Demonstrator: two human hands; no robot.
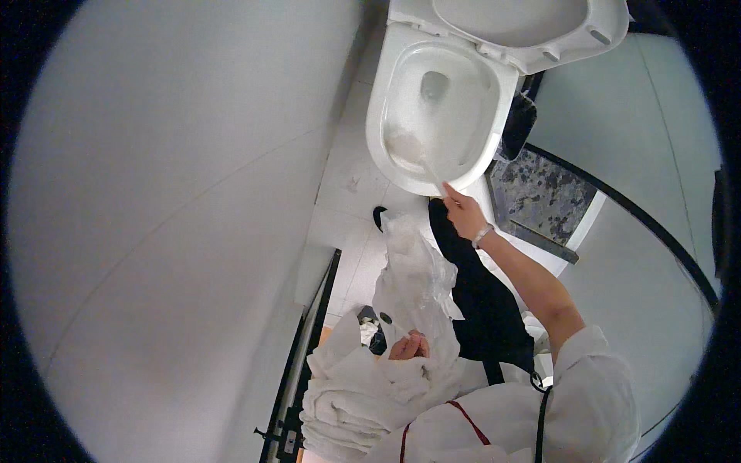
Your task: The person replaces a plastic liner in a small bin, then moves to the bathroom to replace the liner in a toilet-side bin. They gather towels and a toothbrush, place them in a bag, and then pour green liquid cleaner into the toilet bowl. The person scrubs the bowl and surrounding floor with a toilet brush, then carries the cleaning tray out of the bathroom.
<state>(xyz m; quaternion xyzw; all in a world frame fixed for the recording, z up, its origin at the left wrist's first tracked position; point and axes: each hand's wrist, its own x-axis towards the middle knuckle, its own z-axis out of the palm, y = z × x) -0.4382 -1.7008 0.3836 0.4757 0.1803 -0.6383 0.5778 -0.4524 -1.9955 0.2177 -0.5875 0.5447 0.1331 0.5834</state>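
Observation:
My right hand, with a bracelet at the wrist, is closed around the handle of a white toilet brush. The brush's blurred head rests inside the front of the white toilet bowl, low against its inner wall. Nearer to me, my left hand is closed on a clear plastic bag, which hangs in front of my legs. Bunched white cloth lies over my left arm and hides most of it.
The toilet's seat and lid are raised. A dark object stands right of the bowl, beside a grey mottled floor panel and a curved black rail. A black-edged door stands at left, near the pale wall.

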